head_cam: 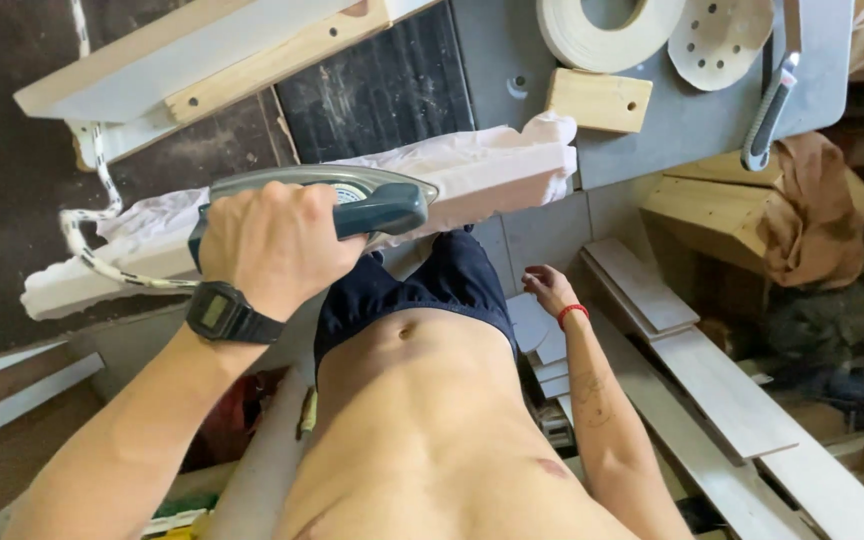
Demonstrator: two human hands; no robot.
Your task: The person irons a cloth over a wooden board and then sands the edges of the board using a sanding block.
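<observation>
Pressing a clothes iron down on a long white board with crinkly white paper over it, looks like the step in hand. Starting big: grey table top up at 1 o'clock. Long white board running across the middle, from 9 o'clock up toward 1 o'clock, its far end touching the table's edge. Pale flat planks lying down at 4 o'clock, well apart from the board. Iron sitting flat on the board, just left of the middle, nose pointing toward 3 o'clock. Left hand wrapped tight around the iron's dark handle, fingers curled all the way, knuckles up. Right hand hanging low at 4 o'clock from the iron, holding nothing, fingers loose and a bit spread, near some small grey pieces. Speckled cord trailing off at 9 o'clock, looping beside the board's near end. Roll of white strip and a round disc with holes at 12 to 1 o'clock on the table. Small wood block just beside the board's far end. Cutter knife at 2 o'clock. Black watch on the left wrist, red band on the right. For any next push along the board: probably a flat, steady iron, a firm grip, cord kept out of the way, and the free hand kept off the hot part.
</observation>
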